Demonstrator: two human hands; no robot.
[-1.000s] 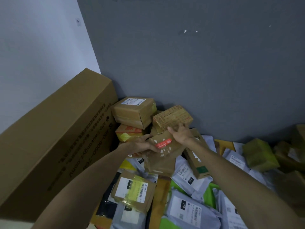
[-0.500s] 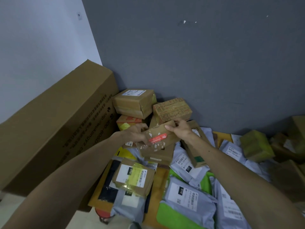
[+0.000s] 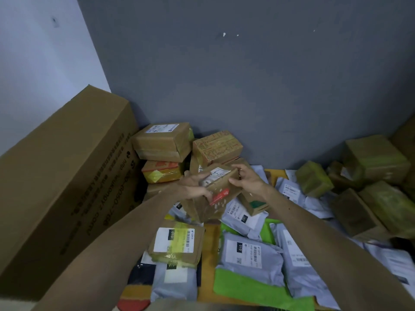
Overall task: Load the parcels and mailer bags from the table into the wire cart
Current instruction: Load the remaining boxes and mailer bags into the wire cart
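A small brown box with a red sticker (image 3: 219, 189) is lifted above the pile, tilted so its white label faces up. My left hand (image 3: 195, 186) grips its left end and my right hand (image 3: 248, 181) grips its right end. Under it lies another brown parcel (image 3: 198, 208). Grey mailer bags (image 3: 249, 254) and a taped brown parcel with a white label (image 3: 177, 242) cover the wooden table (image 3: 208, 261). Stacked brown boxes (image 3: 164, 141) stand against the back wall. The wire cart is out of sight.
A big cardboard carton (image 3: 67, 176) lies along the left side. Several greenish-taped boxes (image 3: 377, 158) pile up at the right. A patterned box (image 3: 216, 145) sits behind my hands by the grey wall. Green mailers (image 3: 238, 286) lie near the front edge.
Both hands have raised the red-sticker box and rolled it so its white label now faces up. The view has swung slightly left.
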